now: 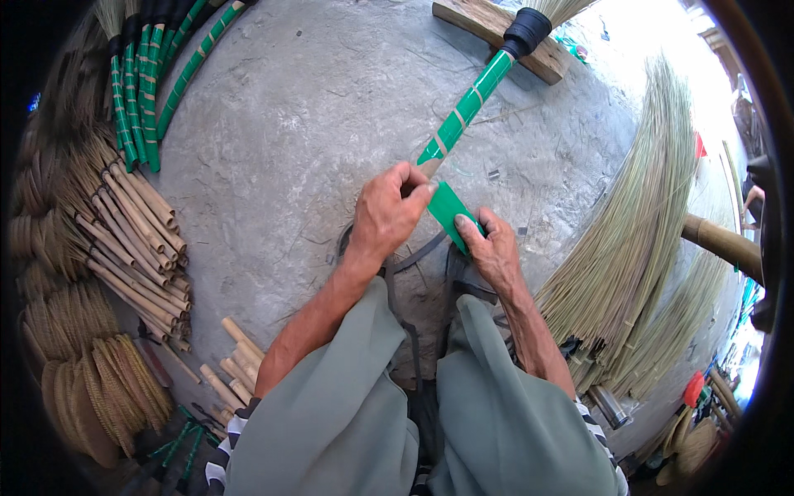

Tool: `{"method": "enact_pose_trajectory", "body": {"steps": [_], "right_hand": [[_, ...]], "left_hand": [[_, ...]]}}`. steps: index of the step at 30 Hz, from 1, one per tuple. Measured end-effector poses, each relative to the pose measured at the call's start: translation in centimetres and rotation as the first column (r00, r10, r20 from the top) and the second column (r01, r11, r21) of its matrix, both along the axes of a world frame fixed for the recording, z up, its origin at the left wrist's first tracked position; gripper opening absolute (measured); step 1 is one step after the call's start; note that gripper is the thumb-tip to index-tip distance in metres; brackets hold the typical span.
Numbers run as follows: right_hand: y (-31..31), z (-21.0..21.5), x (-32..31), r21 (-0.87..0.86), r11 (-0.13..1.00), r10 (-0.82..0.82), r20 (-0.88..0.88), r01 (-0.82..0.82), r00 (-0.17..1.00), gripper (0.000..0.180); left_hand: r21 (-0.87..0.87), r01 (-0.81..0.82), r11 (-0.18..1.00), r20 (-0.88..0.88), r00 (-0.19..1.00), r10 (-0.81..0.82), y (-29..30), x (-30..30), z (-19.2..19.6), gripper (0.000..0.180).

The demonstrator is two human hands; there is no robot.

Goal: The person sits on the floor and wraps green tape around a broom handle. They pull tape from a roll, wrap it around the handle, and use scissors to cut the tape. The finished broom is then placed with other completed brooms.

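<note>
1. The left hand [387, 211] is closed around the bare near end of a broom handle [465, 107], fingers curled over it.
2. The right hand [490, 248] pinches a strip of green tape [447, 208] between thumb and fingers, the strip running up to the handle just beside the left fingertips.
3. The handle, wrapped in green tape with pale bands, slants away over the concrete floor [289, 124] to a black collar [526, 31] lying on a wooden block [480, 21] at the floor's far edge.
4. Finished green handles [141, 91] lie at the far left, bare sticks [136, 240] at the left edge, loose grass bundles [637, 240] on the right.
</note>
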State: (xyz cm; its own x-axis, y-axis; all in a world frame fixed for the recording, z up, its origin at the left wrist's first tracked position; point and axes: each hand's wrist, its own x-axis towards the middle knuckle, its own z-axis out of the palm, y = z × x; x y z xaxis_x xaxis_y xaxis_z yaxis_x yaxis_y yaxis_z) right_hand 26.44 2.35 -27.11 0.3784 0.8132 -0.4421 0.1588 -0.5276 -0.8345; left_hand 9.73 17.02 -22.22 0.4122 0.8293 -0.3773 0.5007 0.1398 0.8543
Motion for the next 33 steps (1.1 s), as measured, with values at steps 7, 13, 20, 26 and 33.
{"method": "enact_pose_trajectory", "body": {"steps": [7, 13, 20, 26, 33], "right_hand": [[2.2, -2.3, 0.4, -0.028, 0.998, -0.063, -0.043, 0.061, 0.997, 0.044], [2.6, -3.0, -0.2, -0.034, 0.993, -0.118, -0.141, 0.114, 0.983, 0.043], [3.2, -3.0, 0.0, -0.031, 0.992, -0.123, -0.135, 0.120, 0.983, 0.041], [3.6, -4.0, -0.1, -0.015, 0.994, -0.107, -0.124, 0.106, 0.987, 0.040], [4.0, -4.1, -0.6, -0.072, 0.982, -0.189, -0.336, 0.175, 0.922, 0.034]], "left_hand": [[0.307, 0.127, 0.943, -0.186, 0.980, -0.071, 3.8, 2.1, -4.6, 0.026], [0.360, 0.085, 0.929, -0.137, 0.990, -0.037, 3.7, 2.4, -6.4, 0.023], [0.412, 0.045, 0.910, -0.067, 0.998, -0.019, 3.8, 3.0, -7.5, 0.020], [0.314, -0.056, 0.948, 0.041, 0.998, 0.046, 3.0, 3.2, -8.4, 0.025], [0.176, -0.138, 0.975, 0.145, 0.983, 0.113, 3.2, 3.1, -10.0, 0.026]]}}
